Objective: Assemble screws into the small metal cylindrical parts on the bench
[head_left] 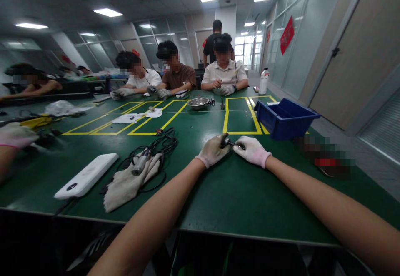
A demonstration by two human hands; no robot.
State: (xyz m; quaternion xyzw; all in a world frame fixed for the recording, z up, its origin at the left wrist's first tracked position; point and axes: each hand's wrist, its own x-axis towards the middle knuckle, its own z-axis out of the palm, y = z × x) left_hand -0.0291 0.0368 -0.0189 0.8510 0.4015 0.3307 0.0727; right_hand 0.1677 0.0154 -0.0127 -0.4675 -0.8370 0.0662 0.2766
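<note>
My left hand (215, 151), in a pale work glove, is closed round a small dark metal part (227, 142) with a rounded head. A thin end of the part points right, towards my right hand (251, 151). That hand, gloved too, has its fingers pinched together at a small dark piece; whether this is the same part or a separate one I cannot tell. Both hands are just above or on the green table (237, 201), close together in front of me.
A blue bin (286, 119) stands right of my hands, with a metal bowl (198, 103) farther back. To the left lie a white power bank (87, 176), spare gloves (129, 184), a metal cylinder (141, 163) and black cables (165, 142). Co-workers sit across the table; another person's gloved hand (17, 135) shows at left.
</note>
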